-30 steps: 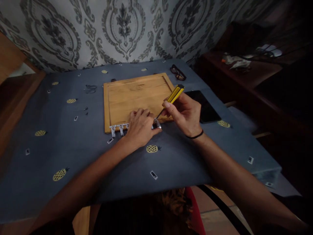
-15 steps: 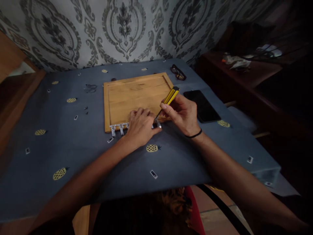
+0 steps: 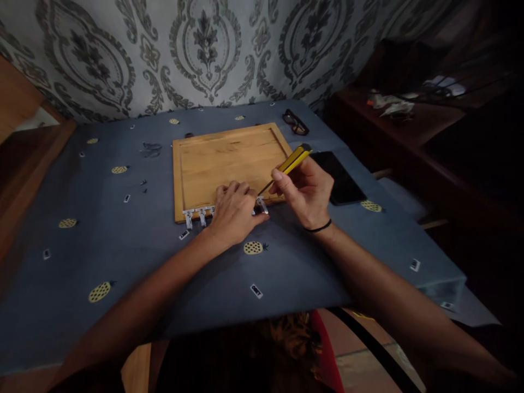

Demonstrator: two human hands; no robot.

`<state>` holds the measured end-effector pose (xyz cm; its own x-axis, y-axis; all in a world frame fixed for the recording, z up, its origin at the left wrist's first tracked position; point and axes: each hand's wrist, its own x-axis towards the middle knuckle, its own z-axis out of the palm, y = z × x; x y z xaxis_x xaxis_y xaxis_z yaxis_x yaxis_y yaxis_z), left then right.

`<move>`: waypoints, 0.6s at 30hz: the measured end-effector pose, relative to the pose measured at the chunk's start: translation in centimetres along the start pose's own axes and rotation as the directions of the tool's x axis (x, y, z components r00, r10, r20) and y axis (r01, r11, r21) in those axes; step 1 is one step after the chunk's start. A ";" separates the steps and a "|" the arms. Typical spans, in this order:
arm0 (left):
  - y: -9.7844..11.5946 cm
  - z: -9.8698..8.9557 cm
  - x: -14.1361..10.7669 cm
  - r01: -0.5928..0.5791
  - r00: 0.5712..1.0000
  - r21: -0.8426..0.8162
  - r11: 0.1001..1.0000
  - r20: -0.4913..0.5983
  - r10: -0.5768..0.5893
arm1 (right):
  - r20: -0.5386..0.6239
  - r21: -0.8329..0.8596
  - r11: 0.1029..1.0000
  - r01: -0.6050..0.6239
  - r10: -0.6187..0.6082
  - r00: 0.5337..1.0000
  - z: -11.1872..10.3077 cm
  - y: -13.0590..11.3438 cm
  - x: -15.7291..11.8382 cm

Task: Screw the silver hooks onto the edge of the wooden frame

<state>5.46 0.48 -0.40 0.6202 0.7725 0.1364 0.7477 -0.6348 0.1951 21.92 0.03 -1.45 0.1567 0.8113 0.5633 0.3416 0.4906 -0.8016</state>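
Note:
A framed wooden panel [image 3: 229, 158] lies on the blue tablecloth. Along its near edge are several metal hinges, one of them [image 3: 189, 218] near the left corner. My left hand [image 3: 236, 213] rests over the near edge, fingers curled on the wood, its thumb beside another hinge [image 3: 261, 206]; what its fingertips press or hold is hidden. My right hand [image 3: 308, 191] is closed on a yellow and black screwdriver [image 3: 293, 159], tilted with its tip down by my left fingers, close to that hinge.
A black tablet or phone [image 3: 339, 179] lies right of the panel, with eyeglasses [image 3: 295, 122] behind. Small screws [image 3: 143, 182] and a grey item in small pieces [image 3: 151, 149] lie to the left. A dark red cabinet [image 3: 393, 131] stands at the right.
The screwdriver leans further to the right, its handle lower and farther from my left hand. My right hand has shifted slightly; my left hand stays at the panel edge.

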 end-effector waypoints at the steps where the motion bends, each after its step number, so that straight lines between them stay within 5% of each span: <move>1: 0.0 0.0 0.0 -0.001 1.000 0.002 1.000 -0.003 0.001 | -0.030 0.003 1.000 0.012 -0.012 0.999 0.0 -0.1 0.1; 18: 0.1 0.0 0.1 0.012 1.000 -0.004 1.000 0.012 -0.012 | 0.051 -0.176 0.984 0.031 -0.022 0.998 -0.3 0.6 0.4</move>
<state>5.54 0.47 -0.34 0.6139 0.7799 0.1220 0.7543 -0.6252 0.2003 22.51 0.55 -1.64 0.1015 0.8154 0.5700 0.5044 0.4516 -0.7359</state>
